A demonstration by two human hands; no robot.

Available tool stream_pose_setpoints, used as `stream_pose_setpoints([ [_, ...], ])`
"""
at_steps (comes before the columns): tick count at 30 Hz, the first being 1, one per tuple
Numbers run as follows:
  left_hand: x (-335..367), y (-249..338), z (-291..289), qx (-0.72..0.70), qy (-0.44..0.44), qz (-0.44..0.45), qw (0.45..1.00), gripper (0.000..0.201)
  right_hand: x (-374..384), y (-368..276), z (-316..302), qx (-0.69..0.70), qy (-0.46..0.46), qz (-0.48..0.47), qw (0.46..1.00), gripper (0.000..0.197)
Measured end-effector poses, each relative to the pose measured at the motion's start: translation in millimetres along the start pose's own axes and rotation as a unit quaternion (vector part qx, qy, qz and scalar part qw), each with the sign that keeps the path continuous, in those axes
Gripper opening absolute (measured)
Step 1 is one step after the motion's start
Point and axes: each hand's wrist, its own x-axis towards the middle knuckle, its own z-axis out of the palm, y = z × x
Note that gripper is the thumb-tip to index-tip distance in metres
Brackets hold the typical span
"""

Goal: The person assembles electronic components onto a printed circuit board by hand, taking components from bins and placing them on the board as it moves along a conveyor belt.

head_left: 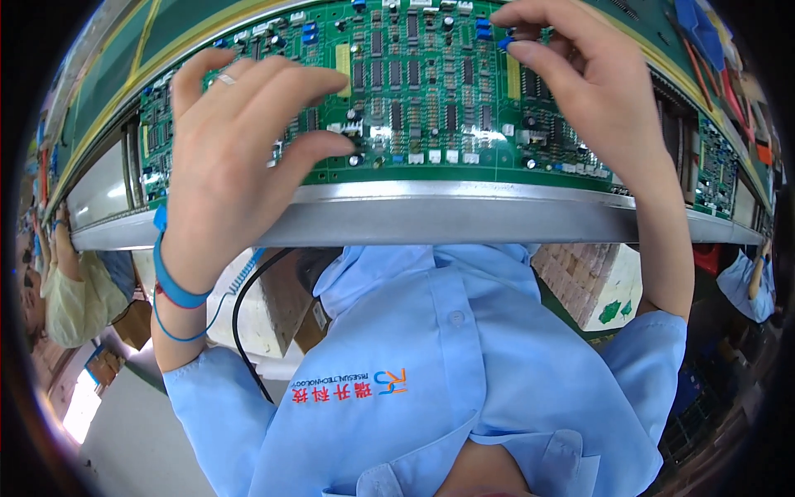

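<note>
Green rectangular circuit board set with small components (pixel 422 99): position?

I log it flat, just beyond the grey metal rail (pixel 464 211), under both hands. Rail presumably keeps it in line.

Fingers?

Left hand (pixel 228 153): thumb and forefinger well parted, nothing seen between them. Right hand (pixel 600 91): thumb and forefinger slightly apart near a small blue part (pixel 503 43); gripped or merely on the board, I cannot tell.

Why the blue wrist strap (pixel 178 290)?

Probably static protection; the coiled blue cord (pixel 242 273) fits that.

Obscured?

Left fingers blurred; right knuckles and the board's far edge cut off above; hands cover some components.
</note>
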Motion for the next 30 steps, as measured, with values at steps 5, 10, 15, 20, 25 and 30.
stream_pose_setpoints([
  [5,-23,-36,-13,0.039,0.081,-0.104,0.99,0.03,7,28,20,-0.048,0.042,-0.078,0.995,0.024],
  [10,-81,-108,-23,0.046,0.178,-0.268,0.946,0.026,8,34,28,-0.061,0.05,-0.129,0.988,0.03],
  [15,-133,-164,-28,0.1,0.123,-0.358,0.92,0.032,7,32,27,-0.073,0.047,-0.107,0.99,0.029],
  [20,-143,-168,-15,0.081,0.141,-0.377,0.912,0.034,9,36,28,-0.118,0.06,-0.162,0.978,0.028],
  [25,-152,-171,-8,0.107,0.091,-0.478,0.867,0.042,8,35,28,-0.137,0.073,-0.199,0.968,0.027],
  [30,-151,-170,-3,0.054,0.073,-0.493,0.865,0.051,6,44,35,-0.19,0.095,-0.227,0.95,0.026],
])
